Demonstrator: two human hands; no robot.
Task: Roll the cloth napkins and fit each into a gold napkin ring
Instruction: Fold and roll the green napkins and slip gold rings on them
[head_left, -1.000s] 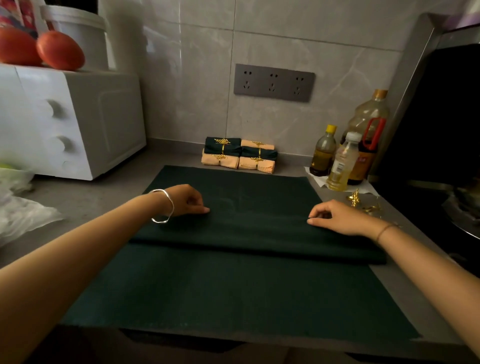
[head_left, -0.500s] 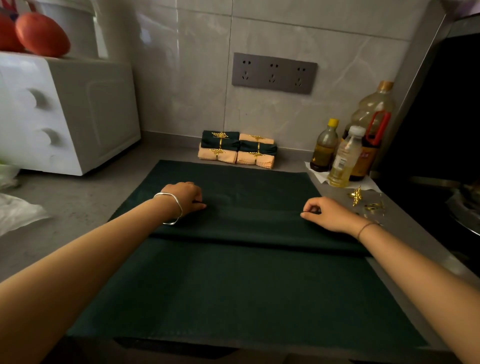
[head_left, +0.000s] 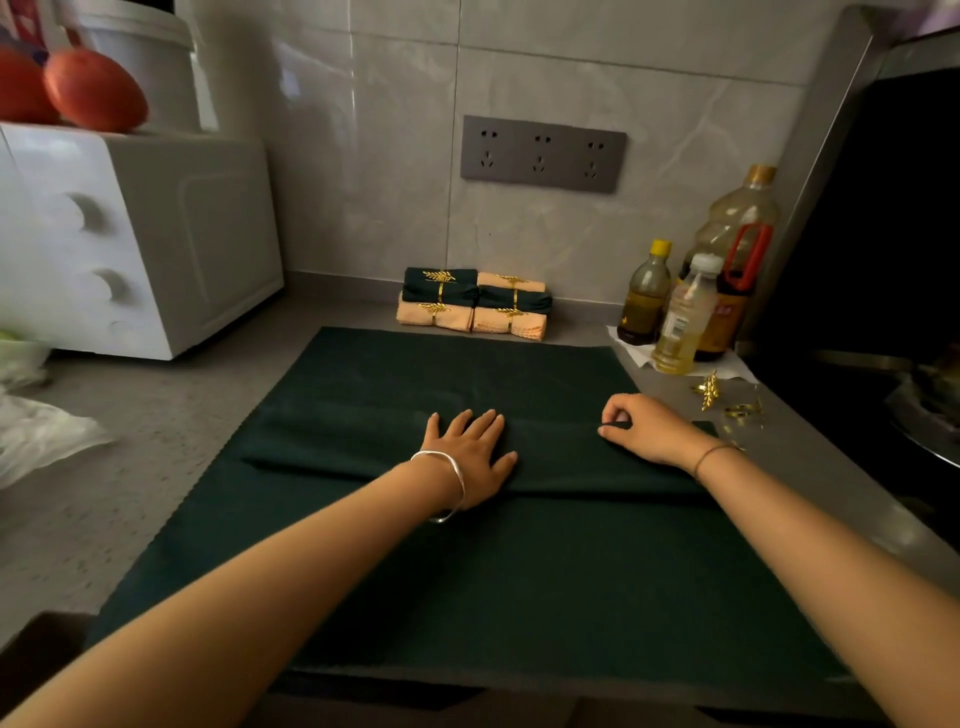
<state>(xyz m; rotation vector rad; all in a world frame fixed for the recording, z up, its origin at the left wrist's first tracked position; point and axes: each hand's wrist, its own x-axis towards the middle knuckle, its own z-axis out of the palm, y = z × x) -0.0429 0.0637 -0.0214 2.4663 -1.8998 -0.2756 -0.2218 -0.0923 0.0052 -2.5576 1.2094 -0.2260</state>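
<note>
A dark green cloth napkin (head_left: 467, 582) lies spread on the grey counter, with a folded band across its middle. My left hand (head_left: 470, 452) lies flat on that band, fingers straight and spread. My right hand (head_left: 641, 426) pinches the fold's edge near the napkin's right side. Loose gold napkin rings (head_left: 727, 402) with leaf ornaments lie on the counter just right of my right hand. At the back by the wall sits a stack of rolled napkins (head_left: 472, 304), green and peach, each in a gold ring.
Three oil bottles (head_left: 691, 306) stand on white paper at the back right. A white appliance (head_left: 140, 234) with red fruit on top fills the left. Plastic bags (head_left: 36, 431) lie at the left edge. A dark stove area (head_left: 893, 332) is at the right.
My left hand has slid right along the fold toward the middle and opened flat on it. My right hand has stayed at the fold's right end, still pinching.
</note>
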